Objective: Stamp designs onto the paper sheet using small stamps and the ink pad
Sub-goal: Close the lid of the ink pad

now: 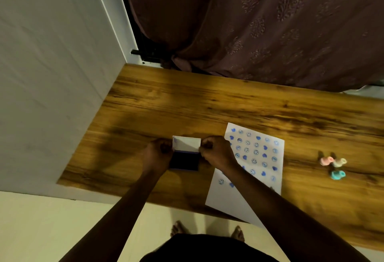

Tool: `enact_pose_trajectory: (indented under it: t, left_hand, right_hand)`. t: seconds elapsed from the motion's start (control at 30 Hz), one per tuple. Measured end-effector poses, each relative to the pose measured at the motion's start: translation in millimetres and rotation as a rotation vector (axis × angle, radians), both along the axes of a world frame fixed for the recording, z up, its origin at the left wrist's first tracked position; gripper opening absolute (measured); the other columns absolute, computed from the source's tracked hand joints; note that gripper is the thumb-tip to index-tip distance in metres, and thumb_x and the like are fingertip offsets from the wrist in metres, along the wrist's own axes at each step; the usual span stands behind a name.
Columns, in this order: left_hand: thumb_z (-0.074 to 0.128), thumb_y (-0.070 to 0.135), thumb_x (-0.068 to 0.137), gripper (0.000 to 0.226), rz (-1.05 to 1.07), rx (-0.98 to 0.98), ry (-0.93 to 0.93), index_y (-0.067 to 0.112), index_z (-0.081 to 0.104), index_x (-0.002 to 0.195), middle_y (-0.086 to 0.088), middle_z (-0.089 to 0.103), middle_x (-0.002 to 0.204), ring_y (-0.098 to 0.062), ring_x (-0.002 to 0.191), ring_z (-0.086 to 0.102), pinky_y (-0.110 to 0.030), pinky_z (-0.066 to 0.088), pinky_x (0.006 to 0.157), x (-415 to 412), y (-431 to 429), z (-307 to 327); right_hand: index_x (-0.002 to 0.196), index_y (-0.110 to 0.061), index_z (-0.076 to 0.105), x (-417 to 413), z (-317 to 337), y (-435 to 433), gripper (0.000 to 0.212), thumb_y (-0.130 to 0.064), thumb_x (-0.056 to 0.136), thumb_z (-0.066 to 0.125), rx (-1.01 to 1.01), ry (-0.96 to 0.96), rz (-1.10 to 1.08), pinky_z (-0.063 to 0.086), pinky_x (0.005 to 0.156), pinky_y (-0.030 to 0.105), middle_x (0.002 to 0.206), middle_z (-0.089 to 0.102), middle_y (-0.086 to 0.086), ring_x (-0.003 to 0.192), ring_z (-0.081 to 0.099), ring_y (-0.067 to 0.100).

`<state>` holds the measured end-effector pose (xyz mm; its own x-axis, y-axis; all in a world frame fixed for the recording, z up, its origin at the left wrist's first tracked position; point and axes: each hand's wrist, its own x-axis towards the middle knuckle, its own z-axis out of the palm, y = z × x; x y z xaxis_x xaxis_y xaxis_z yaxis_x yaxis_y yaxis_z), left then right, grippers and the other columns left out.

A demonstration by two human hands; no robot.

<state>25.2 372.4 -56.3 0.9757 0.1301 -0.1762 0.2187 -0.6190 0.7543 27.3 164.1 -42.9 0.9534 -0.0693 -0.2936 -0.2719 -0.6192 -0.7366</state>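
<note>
Head view, single frame, some motion blur. Wooden surface point(187, 99) runs across the middle; grey wall at 9 o'clock, dark patterned curtain point(270, 23) at 12 to 2 o'clock.

Ink pad point(185, 161) sits on the surface just left of centre, lid point(187, 143) raised and tilted up at the far edge, dark blue pad exposed below it. Left hand point(159, 150) clenched on the lid's left edge; right hand point(216, 150) clenched on its right edge. Both forearms reach in from 6 o'clock. Exact finger placement on the lid not resolvable because of blur.

Paper sheet point(251, 166) lies at 3 o'clock of the ink pad, close beside it, its near corner overhanging the surface's front edge. Rows of blue prints cover most of it: smiley faces and hearts. Right forearm crosses over the sheet's lower left part.

Three small stamps at 3 o'clock of the sheet, apart from it, clustered and touching or nearly so: pink stamp point(326, 160), cream stamp point(339, 162), teal stamp point(337, 175) nearest the front edge.

Bare feet visible on pale floor point(41, 230) at 6 o'clock.
</note>
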Motion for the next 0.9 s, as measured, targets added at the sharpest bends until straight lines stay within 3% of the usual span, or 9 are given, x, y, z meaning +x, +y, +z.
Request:
enact_pose_trajectory:
  t: [0.13,0.3,0.4,0.5,0.57,0.73,0.8,0.9]
  left_hand:
    - [0.068,0.012,0.085,0.015,0.012,0.007,-0.047,0.019,0.077,0.094,-0.005,0.078,0.090,-0.022,0.081,0.073,-0.036,0.060,0.069,-4,2,-1]
    - [0.066,0.001,0.082,0.022,-0.033,-0.002,-0.046,0.022,0.073,0.077,-0.001,0.070,0.073,-0.021,0.072,0.070,-0.023,0.043,0.058,-8,6,2]
    - [0.065,-0.003,0.079,0.026,-0.052,0.007,-0.019,0.017,0.079,0.085,-0.002,0.074,0.080,-0.020,0.074,0.071,-0.022,0.047,0.059,-11,7,6]
    - [0.066,-0.006,0.080,0.027,-0.072,-0.022,-0.023,0.011,0.081,0.093,0.001,0.075,0.085,-0.014,0.075,0.069,-0.011,0.049,0.056,-17,9,8]
    - [0.065,-0.006,0.083,0.024,-0.065,-0.051,-0.030,0.010,0.081,0.092,0.001,0.075,0.087,-0.013,0.078,0.070,-0.014,0.051,0.061,-21,10,9]
    - [0.065,0.003,0.090,0.017,-0.061,-0.043,-0.024,0.010,0.080,0.094,-0.004,0.076,0.088,-0.017,0.079,0.070,-0.026,0.053,0.070,-23,11,9]
    - [0.067,0.009,0.090,0.013,-0.073,-0.026,-0.019,0.010,0.079,0.094,-0.003,0.075,0.086,-0.016,0.077,0.068,-0.031,0.055,0.074,-22,11,8]
    - [0.074,0.013,0.085,0.011,-0.086,-0.012,0.052,0.014,0.078,0.096,0.001,0.072,0.086,-0.009,0.075,0.066,-0.032,0.056,0.078,-21,12,3]
  right_hand:
    - [0.093,-0.021,0.074,-5,2,0,0.023,-0.043,0.087,0.073,0.081,0.004,-0.021,0.059,0.073,0.027,0.084,0.076,-0.001,0.076,0.073,0.014]
    - [0.085,-0.016,0.072,-16,3,2,0.040,-0.057,0.083,0.073,0.201,0.010,-0.036,0.060,0.066,0.028,0.071,0.074,-0.001,0.065,0.074,0.014]
    - [0.083,-0.014,0.076,-23,5,3,0.036,-0.050,0.085,0.074,0.147,0.048,-0.020,0.058,0.070,0.027,0.070,0.076,0.003,0.066,0.075,0.015]
    - [0.086,-0.016,0.079,-28,4,5,0.016,-0.032,0.085,0.078,0.121,0.050,0.004,0.061,0.078,0.030,0.078,0.078,0.001,0.073,0.074,0.014]
    - [0.089,-0.018,0.079,-33,2,8,0.007,-0.022,0.085,0.079,0.113,0.058,0.004,0.062,0.080,0.031,0.087,0.078,0.001,0.079,0.074,0.014]
    - [0.102,-0.014,0.076,-41,-2,13,0.019,-0.020,0.084,0.081,0.069,0.054,-0.028,0.045,0.065,0.009,0.102,0.075,0.001,0.089,0.068,0.011]
    - [0.103,-0.015,0.076,-43,-4,15,0.020,-0.019,0.084,0.081,0.047,0.043,-0.039,0.047,0.069,0.011,0.104,0.075,0.001,0.093,0.068,0.013]
    - [0.099,-0.015,0.076,-45,-9,19,0.018,-0.014,0.082,0.082,0.036,0.017,-0.066,0.057,0.085,0.024,0.103,0.076,0.003,0.096,0.071,0.016]
